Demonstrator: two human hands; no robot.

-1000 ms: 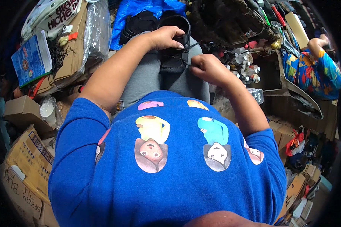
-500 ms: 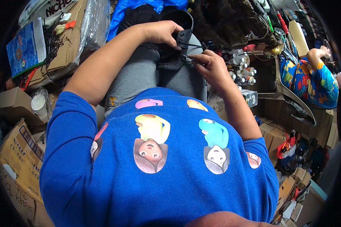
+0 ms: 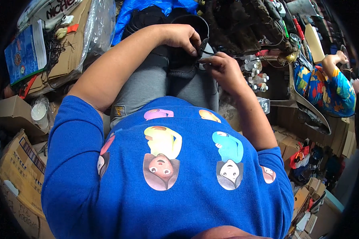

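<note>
A black lace-up shoe [image 3: 183, 73] rests on my lap, between my two hands. My left hand [image 3: 183, 38] is closed on the upper of the shoe, its thumb and fingers at the flap with the lace holes. The flap stands almost edge-on, so its holes are hard to see. Just right of it, my right hand [image 3: 224, 68] is pinched close to the flap, with a thin black lace [image 3: 208, 52] running by its fingertips. The exact grip of the right fingertips is partly hidden.
Several small clear bottles [image 3: 259, 75] stand right of my knees. At the left lie flattened cardboard [image 3: 71, 46], a blue book [image 3: 26, 53] and an open box [image 3: 16, 113]. Another person in a colourful sleeve [image 3: 327, 87] is at the right. A blue plastic sheet [image 3: 127, 12] lies beyond my lap.
The shoe's flap has turned from facing me to nearly edge-on. My left hand has shifted slightly right with it, and its fingers have curled in more. My right hand stays close by.
</note>
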